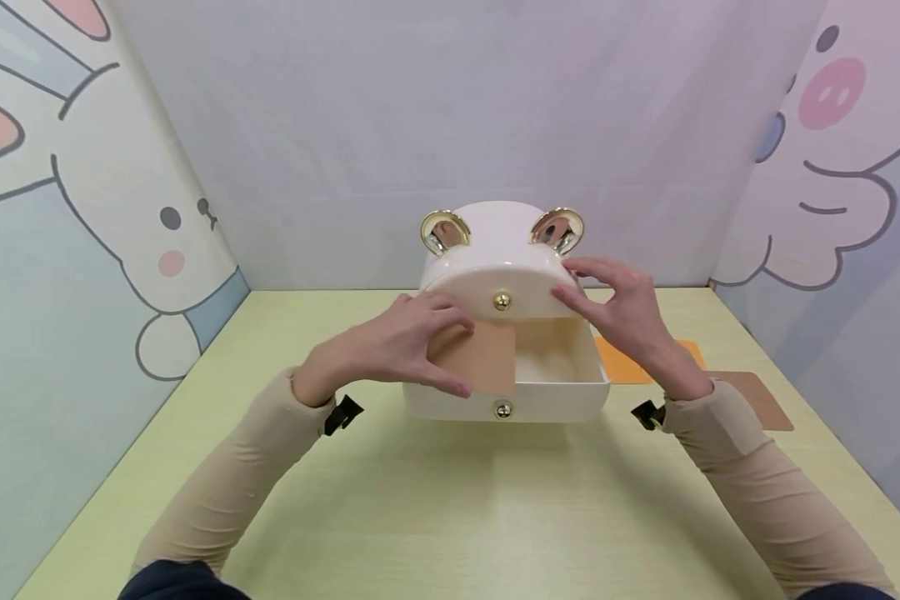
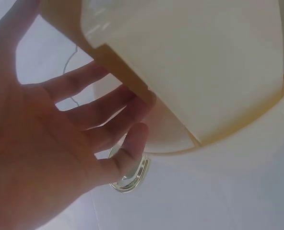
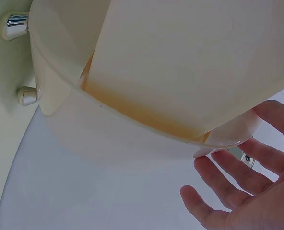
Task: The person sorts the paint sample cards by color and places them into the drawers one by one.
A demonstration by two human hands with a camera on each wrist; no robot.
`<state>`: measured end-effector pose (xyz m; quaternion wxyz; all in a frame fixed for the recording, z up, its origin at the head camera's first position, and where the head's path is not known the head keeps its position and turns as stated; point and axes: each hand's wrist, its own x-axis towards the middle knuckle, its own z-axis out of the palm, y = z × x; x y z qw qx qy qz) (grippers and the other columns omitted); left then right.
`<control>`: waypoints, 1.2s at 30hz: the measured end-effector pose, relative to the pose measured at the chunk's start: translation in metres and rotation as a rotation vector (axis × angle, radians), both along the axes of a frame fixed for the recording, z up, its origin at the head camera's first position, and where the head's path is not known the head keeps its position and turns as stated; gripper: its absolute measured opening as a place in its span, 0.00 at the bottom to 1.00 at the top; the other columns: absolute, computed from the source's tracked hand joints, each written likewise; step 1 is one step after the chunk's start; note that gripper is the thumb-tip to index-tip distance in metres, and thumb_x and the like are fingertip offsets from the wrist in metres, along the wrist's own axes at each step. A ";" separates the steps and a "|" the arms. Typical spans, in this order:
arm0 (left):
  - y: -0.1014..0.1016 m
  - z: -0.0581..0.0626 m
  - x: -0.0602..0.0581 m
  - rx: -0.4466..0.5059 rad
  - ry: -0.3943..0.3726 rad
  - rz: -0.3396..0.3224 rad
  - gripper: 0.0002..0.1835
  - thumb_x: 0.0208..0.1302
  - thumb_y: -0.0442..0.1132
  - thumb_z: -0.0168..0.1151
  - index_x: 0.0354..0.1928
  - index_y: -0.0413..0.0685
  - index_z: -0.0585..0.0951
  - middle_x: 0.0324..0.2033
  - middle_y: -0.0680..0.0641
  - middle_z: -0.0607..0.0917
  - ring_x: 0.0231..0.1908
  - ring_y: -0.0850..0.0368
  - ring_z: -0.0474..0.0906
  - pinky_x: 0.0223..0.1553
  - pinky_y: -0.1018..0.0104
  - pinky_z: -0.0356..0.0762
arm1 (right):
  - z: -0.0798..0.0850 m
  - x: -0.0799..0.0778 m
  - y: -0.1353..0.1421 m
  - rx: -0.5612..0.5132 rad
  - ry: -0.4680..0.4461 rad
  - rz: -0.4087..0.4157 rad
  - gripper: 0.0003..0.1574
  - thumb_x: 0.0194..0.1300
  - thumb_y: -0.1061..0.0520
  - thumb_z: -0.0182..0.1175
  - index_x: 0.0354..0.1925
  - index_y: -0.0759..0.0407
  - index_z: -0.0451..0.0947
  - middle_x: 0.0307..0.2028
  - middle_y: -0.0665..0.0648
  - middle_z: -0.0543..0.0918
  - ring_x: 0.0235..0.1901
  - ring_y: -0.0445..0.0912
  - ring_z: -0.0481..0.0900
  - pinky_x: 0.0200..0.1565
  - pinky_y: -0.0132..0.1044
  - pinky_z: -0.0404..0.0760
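A white storage box point(image 1: 504, 218) with gold ears stands on the table, its lower drawer point(image 1: 558, 402) pulled out toward me. My left hand point(image 1: 401, 337) holds a flat brown card point(image 1: 491, 358) over the left part of that drawer, thumb at the near side and fingers at the far side. At the box's upper right corner is my right hand point(image 1: 626, 308), its thumb by the upper drawer front point(image 1: 465, 293). In the right wrist view its other fingers point(image 3: 218, 179) are spread along the box's side, fairly straight.
To the right of the box, an orange card point(image 1: 624, 365) and another brown card point(image 1: 757, 400) lie on the pale table point(image 1: 450, 517), partly behind the right arm. Panels with cartoon animals stand at the left point(image 1: 60, 333) and right, and a plain panel point(image 1: 450, 108) closes the back.
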<state>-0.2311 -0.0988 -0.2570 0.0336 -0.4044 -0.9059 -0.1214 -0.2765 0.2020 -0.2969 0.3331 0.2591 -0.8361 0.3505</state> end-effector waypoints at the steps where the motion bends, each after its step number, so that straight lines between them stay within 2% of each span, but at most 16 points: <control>1: 0.001 0.000 0.000 -0.003 0.006 -0.002 0.39 0.44 0.66 0.72 0.55 0.52 0.77 0.54 0.52 0.77 0.60 0.57 0.67 0.54 0.53 0.64 | 0.000 0.000 0.000 -0.002 0.000 0.000 0.23 0.52 0.58 0.73 0.49 0.57 0.84 0.43 0.58 0.87 0.42 0.50 0.83 0.46 0.22 0.72; 10: 0.009 0.000 0.003 -0.009 0.040 -0.025 0.38 0.44 0.66 0.71 0.55 0.52 0.77 0.54 0.52 0.77 0.60 0.56 0.66 0.55 0.53 0.66 | -0.001 0.001 0.001 -0.020 -0.009 0.003 0.23 0.52 0.59 0.73 0.49 0.56 0.84 0.43 0.58 0.87 0.42 0.50 0.83 0.46 0.20 0.71; 18: 0.011 -0.001 0.003 0.007 0.019 -0.031 0.39 0.45 0.64 0.72 0.56 0.51 0.77 0.55 0.50 0.76 0.60 0.55 0.67 0.54 0.53 0.67 | 0.000 0.002 0.002 -0.012 -0.005 0.000 0.23 0.52 0.58 0.73 0.49 0.56 0.84 0.43 0.58 0.87 0.42 0.50 0.83 0.46 0.22 0.71; 21: 0.011 -0.002 0.000 0.079 0.027 -0.069 0.35 0.47 0.61 0.73 0.54 0.48 0.78 0.53 0.49 0.78 0.58 0.55 0.69 0.56 0.55 0.69 | 0.001 0.002 0.002 -0.009 -0.002 -0.002 0.23 0.52 0.58 0.73 0.49 0.56 0.84 0.43 0.58 0.87 0.42 0.50 0.83 0.46 0.22 0.71; 23: 0.009 -0.002 -0.003 0.174 0.054 -0.100 0.29 0.50 0.55 0.73 0.50 0.45 0.79 0.49 0.48 0.79 0.54 0.54 0.71 0.55 0.58 0.71 | 0.001 0.002 0.002 -0.008 -0.003 -0.002 0.23 0.52 0.58 0.73 0.49 0.56 0.84 0.43 0.58 0.87 0.42 0.50 0.83 0.46 0.23 0.71; 26: 0.006 -0.002 -0.011 0.341 0.146 -0.129 0.21 0.54 0.46 0.73 0.44 0.41 0.81 0.42 0.46 0.80 0.47 0.52 0.73 0.52 0.60 0.72 | 0.001 0.002 0.002 -0.002 -0.004 -0.005 0.24 0.52 0.57 0.73 0.49 0.56 0.84 0.43 0.58 0.87 0.42 0.50 0.83 0.47 0.24 0.72; 28: 0.005 -0.003 -0.016 0.429 0.222 -0.111 0.18 0.54 0.41 0.72 0.43 0.39 0.81 0.41 0.44 0.80 0.46 0.50 0.73 0.51 0.59 0.72 | 0.001 0.003 0.002 -0.001 -0.006 -0.008 0.24 0.52 0.57 0.73 0.50 0.56 0.84 0.43 0.58 0.87 0.42 0.50 0.83 0.47 0.24 0.72; 31: 0.002 -0.004 -0.026 0.495 0.302 -0.052 0.18 0.55 0.39 0.71 0.45 0.37 0.80 0.43 0.42 0.79 0.47 0.48 0.73 0.50 0.58 0.72 | 0.001 0.002 0.002 0.001 -0.007 -0.006 0.24 0.53 0.57 0.73 0.50 0.56 0.84 0.44 0.58 0.87 0.43 0.50 0.83 0.47 0.25 0.73; 33: 0.000 -0.006 -0.032 0.512 0.316 -0.015 0.18 0.56 0.38 0.71 0.46 0.37 0.79 0.44 0.41 0.78 0.46 0.47 0.72 0.48 0.56 0.74 | 0.001 0.002 0.003 -0.004 -0.009 -0.003 0.24 0.53 0.57 0.72 0.50 0.56 0.83 0.45 0.58 0.87 0.43 0.50 0.83 0.48 0.29 0.75; 36: -0.003 -0.011 -0.038 0.520 0.296 0.016 0.18 0.56 0.38 0.71 0.47 0.37 0.79 0.45 0.41 0.78 0.45 0.46 0.73 0.43 0.55 0.77 | 0.001 0.002 0.006 -0.018 -0.008 -0.009 0.24 0.54 0.58 0.71 0.52 0.58 0.82 0.46 0.60 0.86 0.44 0.53 0.83 0.48 0.40 0.79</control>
